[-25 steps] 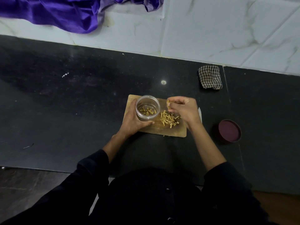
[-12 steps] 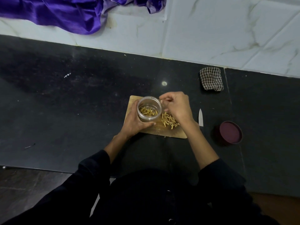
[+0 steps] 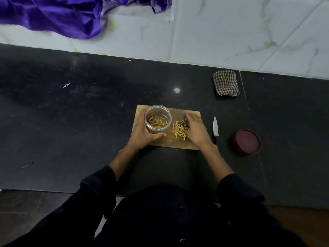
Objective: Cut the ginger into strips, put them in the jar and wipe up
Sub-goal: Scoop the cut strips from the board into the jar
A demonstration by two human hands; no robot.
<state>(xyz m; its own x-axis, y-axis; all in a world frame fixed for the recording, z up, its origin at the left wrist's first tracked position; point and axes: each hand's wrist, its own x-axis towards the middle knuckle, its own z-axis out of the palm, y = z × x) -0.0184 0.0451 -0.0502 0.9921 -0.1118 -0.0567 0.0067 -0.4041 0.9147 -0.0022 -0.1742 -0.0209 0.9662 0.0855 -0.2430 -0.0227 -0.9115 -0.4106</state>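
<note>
A clear jar (image 3: 158, 118) stands on the left half of a small wooden cutting board (image 3: 193, 114) and holds some ginger strips. My left hand (image 3: 142, 135) grips the jar from the near left side. A loose pile of ginger strips (image 3: 179, 130) lies on the board just right of the jar. My right hand (image 3: 196, 131) is down on the right edge of that pile with its fingers reaching into the strips; motion blur hides whether they pinch any. A small knife (image 3: 215, 128) lies on the counter right of the board, its handle partly behind my wrist.
The dark red jar lid (image 3: 248, 141) lies right of the knife. A folded checked cloth (image 3: 226, 83) sits at the back near the white tiled wall (image 3: 231, 32). Purple fabric (image 3: 53, 15) hangs at the top left. The black counter's front edge (image 3: 53, 190) runs below my arms.
My right hand went from above the pile to the jar's mouth, then dropped back down onto the ginger pile. The jar and my left hand stayed put.
</note>
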